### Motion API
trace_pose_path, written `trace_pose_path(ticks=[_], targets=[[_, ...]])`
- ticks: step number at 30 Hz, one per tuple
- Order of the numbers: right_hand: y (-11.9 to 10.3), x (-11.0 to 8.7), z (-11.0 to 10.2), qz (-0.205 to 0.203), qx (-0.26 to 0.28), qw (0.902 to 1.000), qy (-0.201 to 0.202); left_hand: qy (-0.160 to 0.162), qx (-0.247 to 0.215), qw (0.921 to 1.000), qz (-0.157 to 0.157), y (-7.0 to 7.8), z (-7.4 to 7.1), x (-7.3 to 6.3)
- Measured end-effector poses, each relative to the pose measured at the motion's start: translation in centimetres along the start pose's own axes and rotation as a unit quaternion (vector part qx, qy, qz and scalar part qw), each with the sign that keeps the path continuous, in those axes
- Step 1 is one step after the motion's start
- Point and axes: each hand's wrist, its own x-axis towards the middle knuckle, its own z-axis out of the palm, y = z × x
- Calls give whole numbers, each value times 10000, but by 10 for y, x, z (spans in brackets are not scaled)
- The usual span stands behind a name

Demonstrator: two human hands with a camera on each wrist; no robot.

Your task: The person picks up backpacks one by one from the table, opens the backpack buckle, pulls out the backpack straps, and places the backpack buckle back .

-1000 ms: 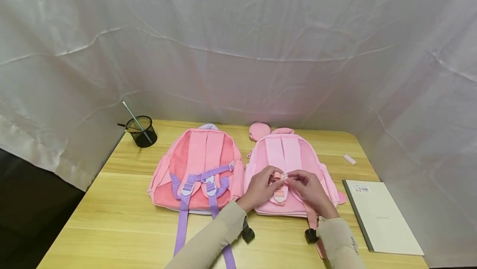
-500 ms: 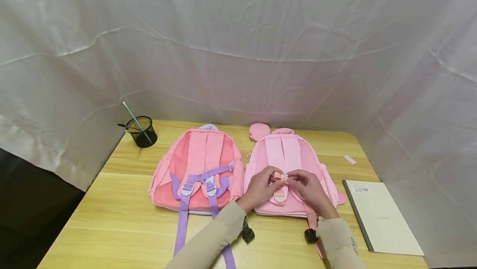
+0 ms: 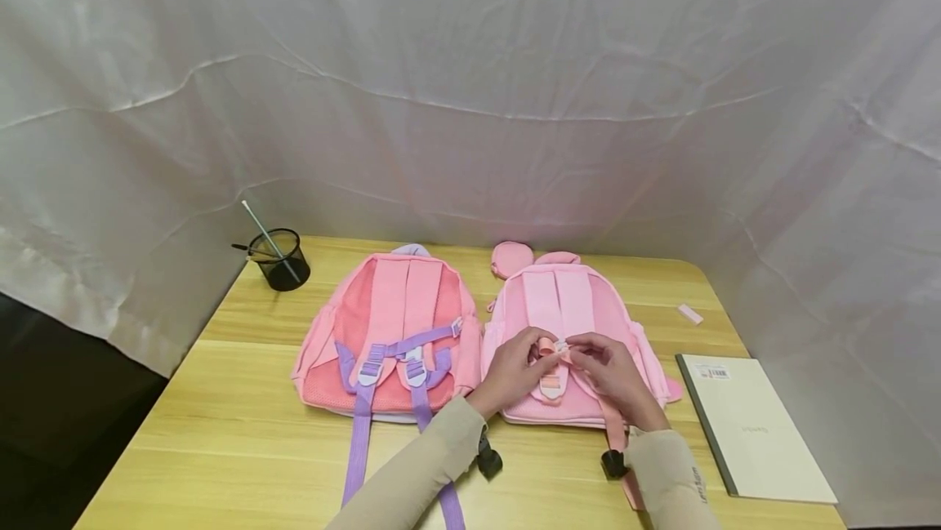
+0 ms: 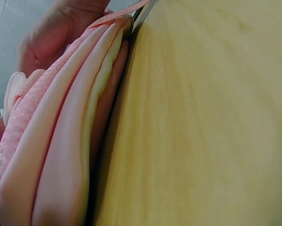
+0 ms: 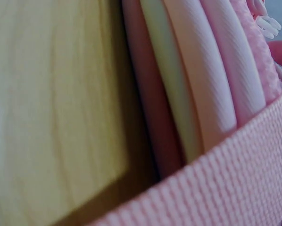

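Observation:
A light pink backpack (image 3: 613,301) lies with its strap side up at the right of centre. Above its lower back panel, a small white plastic buckle (image 3: 562,345) with a looped peach strap (image 3: 547,347) sits between the two hands. My left hand (image 3: 515,371) pinches the strap beside the buckle from the left. From the right, my right hand (image 3: 616,371) pinches the buckle's other side between thumb and fingers. The fingertips partly hide the buckle. White buckle parts (image 4: 12,92) show at the bag's edge in the left wrist view, and a white clip (image 5: 268,27) in the right.
A coral backpack (image 3: 390,285) with purple straps (image 3: 360,440) lies left of the pink one. A black mesh pen cup (image 3: 285,269) stands at the back left. On the right are a notebook (image 3: 764,432) and a small pale pink eraser-like block (image 3: 690,313). Grey curtains surround the table.
My right thumb has shifted slightly to the right at the buckle. Both backpacks and my left hand look unmoved.

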Motion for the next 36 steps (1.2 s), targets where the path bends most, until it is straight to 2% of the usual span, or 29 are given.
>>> trace_pose_path(ticks=[10,21,26,28,33,36], targets=[[1,1,2,-88,-229,9997,-21,34,81,10000,23,2,-1,0],[-2,-1,0,-228,47,9997,-91,19,-200,9996,-183,0,1,1],[-1,-1,2,-240,-138,9996,-23,-38,-242,9994,-237,2,0,1],[-11,-4,3,-208,-247,9995,48,-56,-246,9994,-255,2,0,1],[-25,-7,4,-43,-356,9990,253,135,-329,9988,-323,2,1,2],[-9,-2,4,20,-259,9989,395,344,-428,9978,-368,3,2,1]])
